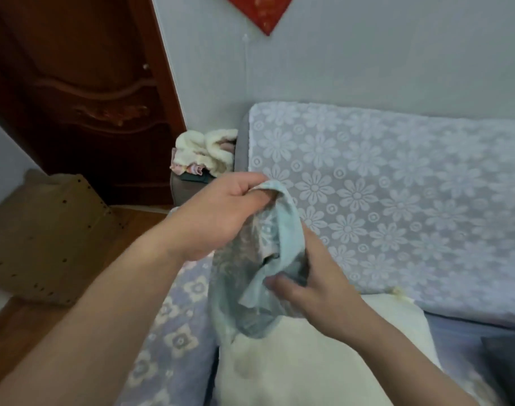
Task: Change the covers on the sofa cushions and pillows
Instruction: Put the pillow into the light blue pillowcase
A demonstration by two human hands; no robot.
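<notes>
A crumpled pale blue-grey pillow cover (250, 276) hangs between my hands above the sofa seat. My left hand (218, 215) grips its upper edge, fingers curled over the fabric. My right hand (312, 285) holds the lower part, thumb pinching a fold. Under the cover lies a bare cream pillow insert (294, 364) on the seat. The sofa back (396, 200) wears a lilac lace cover with white flowers, and the seat (177, 332) has a similar flowered cloth.
A fluffy cream bundle (206, 150) sits on the sofa's armrest beside the dark wooden door (83, 92). A brown cardboard box (45, 238) stands on the wooden floor at left. A dark item (508, 364) shows at the right edge.
</notes>
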